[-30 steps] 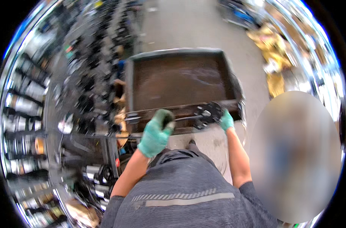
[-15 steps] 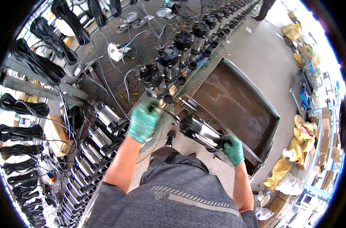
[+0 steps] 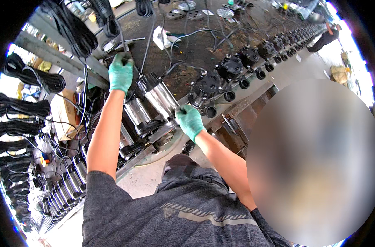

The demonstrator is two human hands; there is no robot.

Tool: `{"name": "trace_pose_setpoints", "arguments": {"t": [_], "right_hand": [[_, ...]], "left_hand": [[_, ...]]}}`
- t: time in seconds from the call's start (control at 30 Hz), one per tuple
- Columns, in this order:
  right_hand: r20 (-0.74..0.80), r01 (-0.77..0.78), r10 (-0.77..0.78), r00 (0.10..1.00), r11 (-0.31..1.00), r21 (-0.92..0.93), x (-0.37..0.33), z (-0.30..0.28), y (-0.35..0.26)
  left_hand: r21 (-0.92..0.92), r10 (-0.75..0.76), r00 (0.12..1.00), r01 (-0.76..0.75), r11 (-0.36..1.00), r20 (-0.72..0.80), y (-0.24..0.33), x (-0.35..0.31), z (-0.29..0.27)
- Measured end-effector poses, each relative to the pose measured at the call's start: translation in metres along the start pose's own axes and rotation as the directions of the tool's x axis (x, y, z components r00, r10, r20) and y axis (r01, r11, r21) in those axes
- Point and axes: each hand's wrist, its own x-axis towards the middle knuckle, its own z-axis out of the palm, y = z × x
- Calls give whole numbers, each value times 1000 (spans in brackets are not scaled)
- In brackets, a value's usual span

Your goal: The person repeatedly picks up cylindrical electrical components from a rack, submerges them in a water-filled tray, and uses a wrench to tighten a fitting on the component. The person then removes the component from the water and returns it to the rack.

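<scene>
My right hand [image 3: 190,122], in a green glove, grips the lower end of a shiny steel pump motor [image 3: 160,98]. The motor lies tilted at the bench edge, its black-topped end pointing away from me. Farther left, my left hand [image 3: 120,75], also gloved in green, is raised above the bench with curled fingers. A dark cable [image 3: 122,38] runs down from a hanging coil into those fingers; the exact hold is partly hidden. Beside the gripped motor, to its left, lies another steel motor [image 3: 136,112] with a black base.
Coiled black cables [image 3: 74,33] hang along the left. Black pump housings [image 3: 206,85] line the bench edge, running far right. A metal tray [image 3: 257,103] stands below them. White paper [image 3: 160,39] and round metal discs [image 3: 176,15] lie on the bench. A blurred patch hides much of the right side.
My right hand has carried the motor from over the tray, leftward to the bench edge beside the other motors. My left hand has moved up and left, away from me. The view has shifted left.
</scene>
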Motion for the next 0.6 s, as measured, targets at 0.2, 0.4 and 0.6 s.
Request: {"name": "trace_pose_setpoints", "arguments": {"t": [0.2, 0.4, 0.6], "right_hand": [[227, 161, -175, 958, 984, 78, 24, 12, -7], [235, 28, -61, 970, 990, 141, -41, -56, 32], [74, -319, 311, 948, 920, 229, -143, -146, 85]], "left_hand": [[371, -101, 926, -44, 927, 364, -45, -20, 16], [477, 131, 948, -262, 839, 290, 24, -57, 12], [-300, 9, 787, 225, 927, 617, 86, -106, 69]]}}
